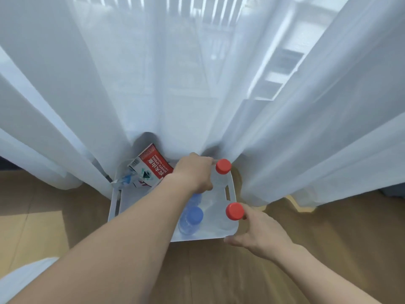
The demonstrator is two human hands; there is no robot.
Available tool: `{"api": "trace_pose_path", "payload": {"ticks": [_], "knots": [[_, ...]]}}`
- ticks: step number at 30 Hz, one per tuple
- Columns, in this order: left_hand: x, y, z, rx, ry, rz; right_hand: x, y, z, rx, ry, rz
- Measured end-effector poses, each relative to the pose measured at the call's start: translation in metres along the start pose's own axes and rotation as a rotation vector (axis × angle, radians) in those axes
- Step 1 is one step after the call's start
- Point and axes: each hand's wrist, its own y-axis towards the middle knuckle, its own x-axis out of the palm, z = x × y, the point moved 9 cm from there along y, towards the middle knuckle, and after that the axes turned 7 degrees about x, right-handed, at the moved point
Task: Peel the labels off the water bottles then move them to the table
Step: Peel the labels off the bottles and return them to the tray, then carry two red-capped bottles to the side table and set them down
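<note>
Left hand [194, 172] closes around the far red-capped bottle [223, 166], right hand [260, 232] half-open beside the near red-capped bottle [235, 211] — a slick, label-free wall may slip, toppling the blue-capped bottles [192, 216] in the white bin [232, 191].

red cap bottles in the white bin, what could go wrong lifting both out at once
The left hand grips the far red-capped bottle near its neck, so a smooth bottle could slip. The right hand looks barely closed on the near red-capped bottle at the bin rim; it may tip or catch the rim. The left forearm crosses the blue-capped bottles and could knock them.
</note>
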Motion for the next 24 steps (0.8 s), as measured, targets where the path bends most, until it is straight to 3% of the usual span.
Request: {"api": "trace_pose_path", "payload": {"ticks": [8,15,20,24], "knots": [[0.009,0.017,0.005,0.058,0.187,0.017,0.008,0.016,-0.016,-0.051,0.261,0.097],[0.006,0.03,0.021,0.095,0.171,0.084,0.003,0.015,-0.013,-0.041,0.409,0.168],[-0.039,0.023,0.023,0.074,-0.137,0.252,-0.044,0.008,0.008,0.006,0.666,0.263],[-0.104,-0.004,0.032,0.122,-0.43,0.449,-0.125,-0.024,-0.009,-0.281,1.016,0.322]]}}
